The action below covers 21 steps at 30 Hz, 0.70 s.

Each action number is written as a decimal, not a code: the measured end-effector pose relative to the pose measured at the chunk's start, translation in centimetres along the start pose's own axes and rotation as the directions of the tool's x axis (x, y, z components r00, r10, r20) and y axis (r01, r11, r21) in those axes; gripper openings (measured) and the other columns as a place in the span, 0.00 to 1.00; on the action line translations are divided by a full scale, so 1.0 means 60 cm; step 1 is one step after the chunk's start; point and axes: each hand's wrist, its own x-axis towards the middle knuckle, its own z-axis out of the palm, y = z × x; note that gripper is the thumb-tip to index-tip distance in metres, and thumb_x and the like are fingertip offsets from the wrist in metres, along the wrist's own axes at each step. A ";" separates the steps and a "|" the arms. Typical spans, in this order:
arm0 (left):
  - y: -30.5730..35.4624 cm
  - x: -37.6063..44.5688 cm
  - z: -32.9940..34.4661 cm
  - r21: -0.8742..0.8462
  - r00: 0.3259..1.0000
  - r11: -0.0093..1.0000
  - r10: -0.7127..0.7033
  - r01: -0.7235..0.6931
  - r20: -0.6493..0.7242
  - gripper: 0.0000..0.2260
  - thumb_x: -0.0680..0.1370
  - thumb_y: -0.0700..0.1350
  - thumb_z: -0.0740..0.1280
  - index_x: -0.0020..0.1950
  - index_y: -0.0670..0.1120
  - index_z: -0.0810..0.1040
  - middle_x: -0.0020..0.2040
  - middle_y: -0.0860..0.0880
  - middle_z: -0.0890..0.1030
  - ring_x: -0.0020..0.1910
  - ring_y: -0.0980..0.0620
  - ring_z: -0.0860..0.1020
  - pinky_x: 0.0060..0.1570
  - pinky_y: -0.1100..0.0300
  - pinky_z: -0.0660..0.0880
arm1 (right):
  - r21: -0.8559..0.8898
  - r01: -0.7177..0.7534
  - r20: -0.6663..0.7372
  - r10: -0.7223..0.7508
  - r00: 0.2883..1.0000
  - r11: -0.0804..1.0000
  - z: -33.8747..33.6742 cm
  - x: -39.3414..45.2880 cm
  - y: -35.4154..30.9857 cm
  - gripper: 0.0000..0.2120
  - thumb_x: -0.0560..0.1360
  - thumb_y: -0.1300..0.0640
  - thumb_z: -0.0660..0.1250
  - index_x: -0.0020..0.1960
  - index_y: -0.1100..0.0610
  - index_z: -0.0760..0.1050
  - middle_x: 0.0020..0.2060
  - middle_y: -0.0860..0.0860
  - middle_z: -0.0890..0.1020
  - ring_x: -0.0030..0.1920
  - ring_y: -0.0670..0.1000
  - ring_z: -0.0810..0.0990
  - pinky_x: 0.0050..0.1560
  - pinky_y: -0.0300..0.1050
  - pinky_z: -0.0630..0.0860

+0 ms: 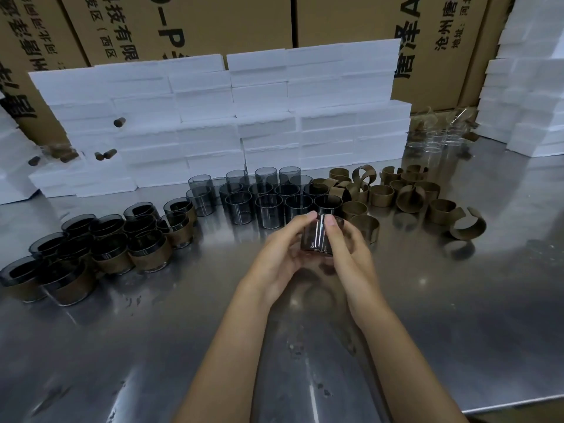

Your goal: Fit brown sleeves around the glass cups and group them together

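Both hands, my left hand (279, 254) and right hand (348, 248), grasp one dark glass cup (320, 236) between curled fingers, just above the steel worktop (305, 346). Behind that cup stand bare glass cups (262, 199); to its right lie brown sleeves (396, 193); well to its left cluster sleeved cups (100, 242).

You have bare shiny steel counter (457, 315) near you. Sleeved dark glass cups (100, 245) block the left, bare smoky glass cups (259, 196) the middle, loose brown curled sleeves (406, 193) the right, and stacked white foam blocks (244, 123) wall the rear.
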 end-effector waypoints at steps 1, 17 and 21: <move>-0.001 0.000 0.004 0.001 1.000 1.000 -0.010 0.010 0.012 0.11 0.80 0.50 0.68 0.48 0.46 0.87 0.47 0.45 0.85 0.45 0.51 0.84 0.42 0.57 0.81 | -0.017 0.000 0.034 0.000 0.999 1.000 -0.001 0.000 0.000 0.30 0.71 0.31 0.69 0.66 0.47 0.77 0.57 0.43 0.85 0.60 0.41 0.82 0.63 0.45 0.78; -0.018 0.006 0.010 0.221 0.980 0.972 0.119 -0.082 -0.160 0.19 0.73 0.56 0.75 0.59 0.48 0.84 0.47 0.50 0.84 0.37 0.63 0.80 0.34 0.72 0.72 | -0.111 0.031 -0.052 -0.037 0.998 0.993 0.006 0.001 0.012 0.41 0.74 0.25 0.51 0.73 0.53 0.72 0.65 0.52 0.81 0.66 0.55 0.80 0.68 0.60 0.75; -0.021 0.011 0.003 0.266 0.957 0.950 0.220 -0.165 -0.190 0.04 0.81 0.46 0.71 0.55 0.49 0.80 0.49 0.46 0.81 0.42 0.56 0.78 0.39 0.66 0.72 | -0.135 0.042 -0.070 -0.052 0.996 0.990 0.002 0.003 0.017 0.29 0.83 0.36 0.49 0.70 0.53 0.76 0.59 0.51 0.83 0.62 0.53 0.81 0.66 0.60 0.76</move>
